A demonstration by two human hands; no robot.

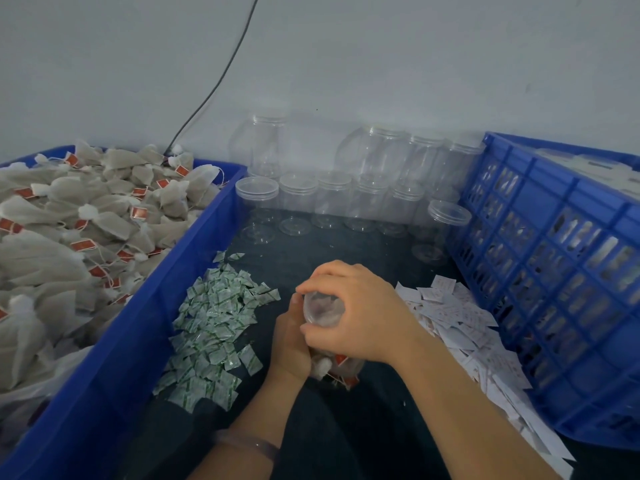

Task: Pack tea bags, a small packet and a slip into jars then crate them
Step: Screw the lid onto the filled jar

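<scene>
The person holds one filled jar (323,311) low in the middle, between the heap of small packets (214,323) on the left and the scattered slips (460,317) on the right. Its long axis runs near to far, the clear capped end away from them and tipped up, the base with tea bags showing through nearest their body. The left hand (289,344) wraps the jar's side from the left. The right hand (356,313) curls over the capped end, fingertips round its rim, seemingly tightening it. The blue crate (554,271) stands to the right, just past the slips, so the right hand is the nearer one to carry the jar across. Empty jars (332,199) wait at the far wall.
</scene>
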